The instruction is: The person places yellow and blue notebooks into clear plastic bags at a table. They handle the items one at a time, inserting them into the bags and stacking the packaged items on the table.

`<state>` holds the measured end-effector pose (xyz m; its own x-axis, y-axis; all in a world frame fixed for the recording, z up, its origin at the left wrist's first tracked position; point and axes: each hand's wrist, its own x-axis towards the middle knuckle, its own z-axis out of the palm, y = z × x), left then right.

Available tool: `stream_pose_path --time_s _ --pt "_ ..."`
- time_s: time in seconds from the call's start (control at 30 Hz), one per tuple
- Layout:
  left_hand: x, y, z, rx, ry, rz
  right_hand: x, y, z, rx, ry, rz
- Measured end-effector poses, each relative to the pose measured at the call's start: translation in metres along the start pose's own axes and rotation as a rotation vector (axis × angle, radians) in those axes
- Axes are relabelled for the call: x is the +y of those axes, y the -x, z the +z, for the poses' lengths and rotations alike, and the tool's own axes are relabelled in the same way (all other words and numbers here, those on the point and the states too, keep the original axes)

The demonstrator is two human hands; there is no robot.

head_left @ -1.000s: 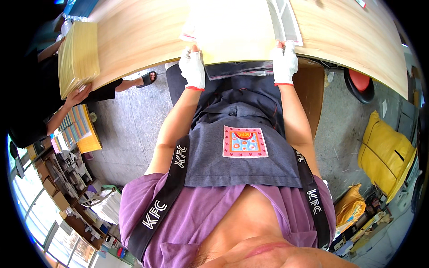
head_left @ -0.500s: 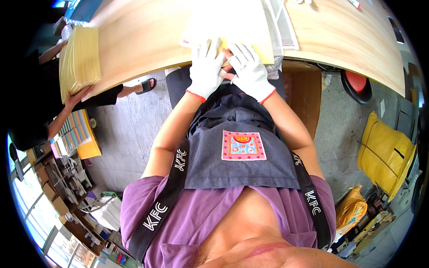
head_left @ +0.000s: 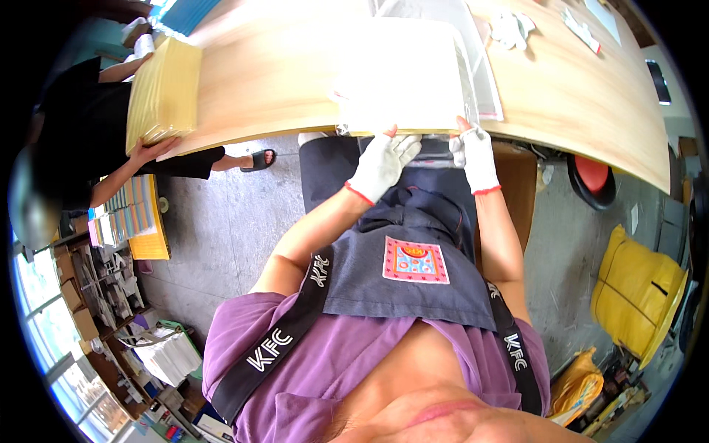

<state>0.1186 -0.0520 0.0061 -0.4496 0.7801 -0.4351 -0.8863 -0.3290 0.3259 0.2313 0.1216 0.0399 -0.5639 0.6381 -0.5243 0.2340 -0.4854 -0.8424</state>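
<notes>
A bright, overexposed white flat stack or sheet point(head_left: 399, 74) lies at the table's front edge, its surface detail lost to glare. Clear plastic point(head_left: 470, 92) shows along its right side, like a bag around it. My right hand point(head_left: 476, 156), in a white glove with bare fingertips, pinches the near right corner of that plastic. Just below the front edge, my gloved left hand point(head_left: 384, 166) has its fingers stretched toward the right and its thumb up by the edge. Nothing shows in its grasp. More clear plastic bags point(head_left: 484, 74) lie beneath and to the right.
At left, another person's hands point(head_left: 156, 150) hold a plastic-wrapped yellow stack point(head_left: 164, 92) on the wooden table point(head_left: 258, 88). Spare white gloves point(head_left: 511, 29) lie at the far right. Under the table stand a brown box point(head_left: 517, 184) and a red-topped stool point(head_left: 593, 179).
My hands have moved apart from close together on the white sheet. The right now grips the plastic at the corner; the left has dropped to the table edge. The view has shifted.
</notes>
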Motion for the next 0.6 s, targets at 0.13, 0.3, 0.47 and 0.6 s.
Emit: stream_pose_path --time_s 0.13,0.3,0.47,0.6 --pt "0.025 -0.024 0.025 0.205 0.204 0.307 -0.021 0.009 0.028 -0.196 0.035 -0.026" --pt "0.084 -0.049 0.051 0.174 0.145 0.501 0.016 -0.055 0.03 -0.208 0.41 -0.417" --pt "0.189 0.03 0.053 0.13 0.103 0.578 0.01 -0.051 0.038 0.109 1.346 -0.967" --pt "0.296 0.084 0.007 0.33 0.071 0.838 0.014 -0.045 0.044 0.134 1.41 -1.078"
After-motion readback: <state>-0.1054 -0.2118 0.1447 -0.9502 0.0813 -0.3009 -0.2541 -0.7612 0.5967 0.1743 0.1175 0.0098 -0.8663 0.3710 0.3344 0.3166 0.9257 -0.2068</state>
